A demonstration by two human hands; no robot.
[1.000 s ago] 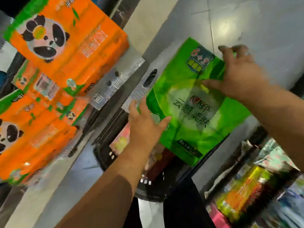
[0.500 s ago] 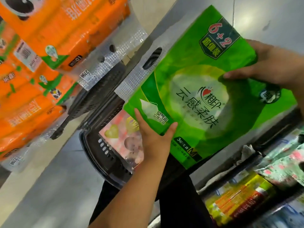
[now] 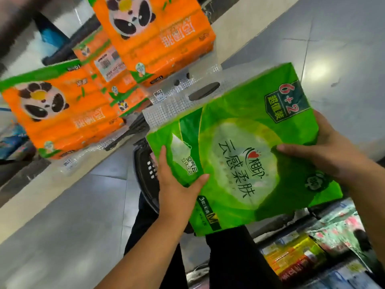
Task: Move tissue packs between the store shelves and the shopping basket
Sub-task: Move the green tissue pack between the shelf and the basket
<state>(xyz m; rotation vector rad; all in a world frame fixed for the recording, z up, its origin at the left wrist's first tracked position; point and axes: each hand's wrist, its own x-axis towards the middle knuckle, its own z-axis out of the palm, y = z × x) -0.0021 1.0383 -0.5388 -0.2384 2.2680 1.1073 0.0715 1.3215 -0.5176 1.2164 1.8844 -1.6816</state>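
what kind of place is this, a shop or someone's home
Most likely a shop aisle: stacked orange panda tissue packs, one with a barcode label, a black shopping basket under the green tissue pack, and more packaged goods at lower right.

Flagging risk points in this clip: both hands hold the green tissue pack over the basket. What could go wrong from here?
The left hand and right hand grip only the edges of the green tissue pack; its slick wrapper might slip.
The pack hides most of the basket, so it could catch the rim.
Its clear handle flap may brush the orange panda packs.
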